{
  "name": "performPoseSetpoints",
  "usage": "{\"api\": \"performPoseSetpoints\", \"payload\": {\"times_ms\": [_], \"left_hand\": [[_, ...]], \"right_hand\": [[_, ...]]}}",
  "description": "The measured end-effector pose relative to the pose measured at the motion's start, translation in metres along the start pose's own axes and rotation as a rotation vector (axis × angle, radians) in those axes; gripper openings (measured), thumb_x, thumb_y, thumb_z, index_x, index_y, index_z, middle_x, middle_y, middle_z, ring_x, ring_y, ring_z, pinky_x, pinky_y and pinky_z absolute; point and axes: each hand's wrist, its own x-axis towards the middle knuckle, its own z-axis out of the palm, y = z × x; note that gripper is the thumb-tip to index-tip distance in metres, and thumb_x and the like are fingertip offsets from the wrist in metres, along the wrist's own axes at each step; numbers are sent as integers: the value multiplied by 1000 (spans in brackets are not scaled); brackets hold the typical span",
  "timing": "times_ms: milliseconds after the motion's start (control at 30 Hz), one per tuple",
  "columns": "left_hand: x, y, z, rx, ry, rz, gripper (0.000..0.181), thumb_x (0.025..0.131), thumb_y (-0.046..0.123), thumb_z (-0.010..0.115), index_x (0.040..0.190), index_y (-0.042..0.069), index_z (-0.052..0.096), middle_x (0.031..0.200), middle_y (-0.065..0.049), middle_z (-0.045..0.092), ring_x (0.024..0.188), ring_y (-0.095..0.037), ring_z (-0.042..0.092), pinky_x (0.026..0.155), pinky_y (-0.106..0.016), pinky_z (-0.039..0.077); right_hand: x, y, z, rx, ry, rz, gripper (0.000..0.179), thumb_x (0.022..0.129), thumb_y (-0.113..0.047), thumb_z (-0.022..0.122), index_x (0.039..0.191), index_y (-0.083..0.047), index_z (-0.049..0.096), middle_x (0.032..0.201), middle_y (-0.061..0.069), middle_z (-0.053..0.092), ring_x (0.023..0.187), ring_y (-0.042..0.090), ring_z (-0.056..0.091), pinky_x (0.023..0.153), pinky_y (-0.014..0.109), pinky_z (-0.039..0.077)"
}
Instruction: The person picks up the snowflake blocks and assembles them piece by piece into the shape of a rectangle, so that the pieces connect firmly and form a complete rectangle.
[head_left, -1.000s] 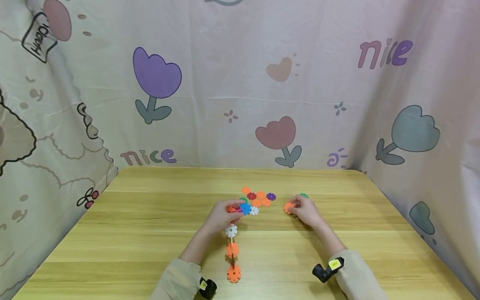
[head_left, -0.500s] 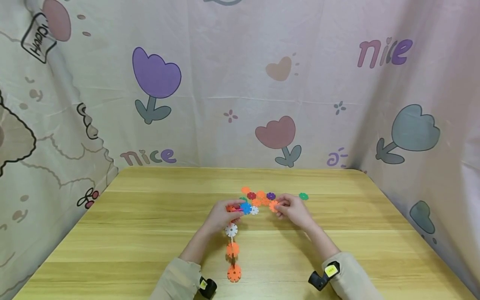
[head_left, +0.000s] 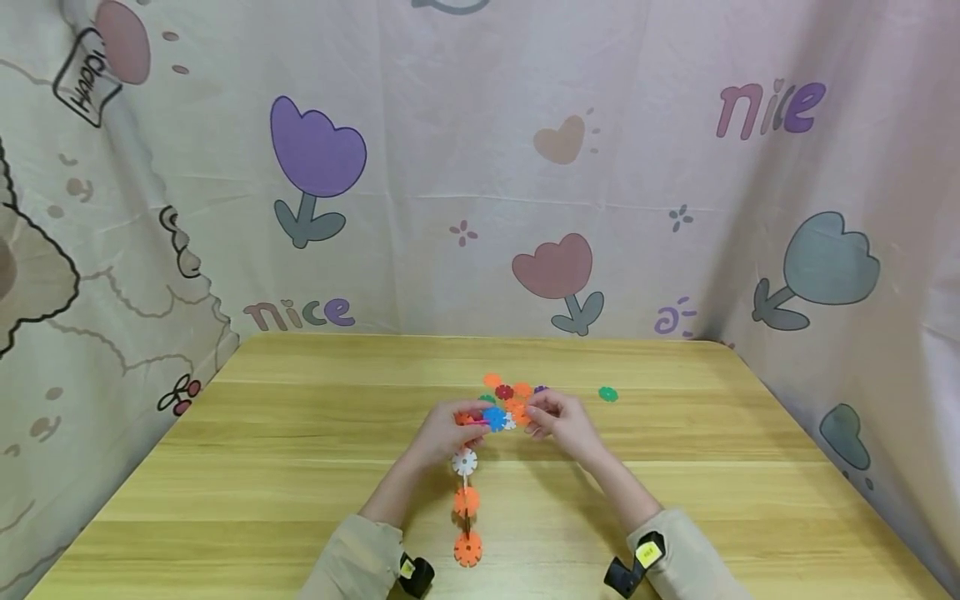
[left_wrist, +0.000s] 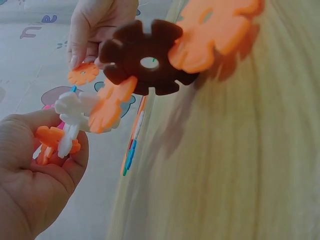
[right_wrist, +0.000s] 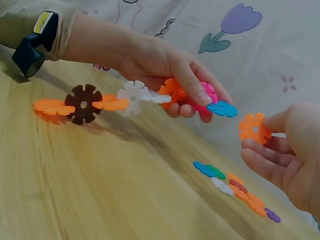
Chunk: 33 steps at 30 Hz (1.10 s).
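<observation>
My left hand (head_left: 444,433) pinches a chain of interlocking notched plastic discs near its far end, at the pink disc (right_wrist: 209,91). A blue disc (right_wrist: 222,108) sticks out past the fingertips. Back toward me the chain runs through orange and white discs (right_wrist: 132,97), a brown disc (left_wrist: 145,57) and an orange end disc (head_left: 468,550). Between thumb and fingers, my right hand (head_left: 566,427) holds a loose orange disc (right_wrist: 254,128). In the right wrist view a small gap separates that disc from the blue one. The left fingers partly hide the chain's middle.
Loose discs lie in a group on the wooden table (head_left: 300,467) behind the hands, among them a dark red disc (head_left: 504,392) and a purple disc (right_wrist: 272,215). A green disc (head_left: 608,394) lies apart on the right. A printed curtain (head_left: 420,275) hangs behind the table.
My right hand has moved left with the orange disc, from beside the green disc to close by the blue one. The left hand has kept its place and its hold on the chain.
</observation>
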Motion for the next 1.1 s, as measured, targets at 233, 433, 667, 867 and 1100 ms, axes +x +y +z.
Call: {"api": "performPoseSetpoints", "payload": {"times_ms": [233,433,667,867,1100], "left_hand": [[2,1,0,-9,-20,22,31,88,1,61,117,-5,60,86,-25,63,69,-36,62,52,-23,48],[2,0,0,11,-14,-12,32,87,9,64,118,1,62,87,-19,65,69,-30,63,54,-23,49],[1,1,0,6,-34,-17,31,87,10,64,117,3,63,89,-19,64,70,-29,63,59,-28,52],[2,3,-1,-7,-62,5,32,87,12,64,118,3,63,85,-21,64,72,-34,63,58,-28,51],[0,5,-1,-29,-97,28,31,87,11,64,118,4,63,81,-19,65,74,-37,62,58,-27,51]], "right_hand": [[-1,0,3,22,-10,-44,20,91,-8,58,99,10,59,86,20,62,79,44,61,69,46,53],[-3,2,4,15,-42,-63,21,89,-9,61,98,11,60,86,19,64,81,42,61,73,51,50],[-3,4,5,36,-64,-81,19,88,-9,63,96,8,63,86,18,63,79,26,64,76,45,51],[0,10,1,123,-71,-86,26,88,-12,63,96,12,60,87,15,63,76,20,64,75,37,53],[2,15,0,362,-142,-37,13,90,-8,60,92,5,63,89,10,61,78,17,62,75,30,53]]}}
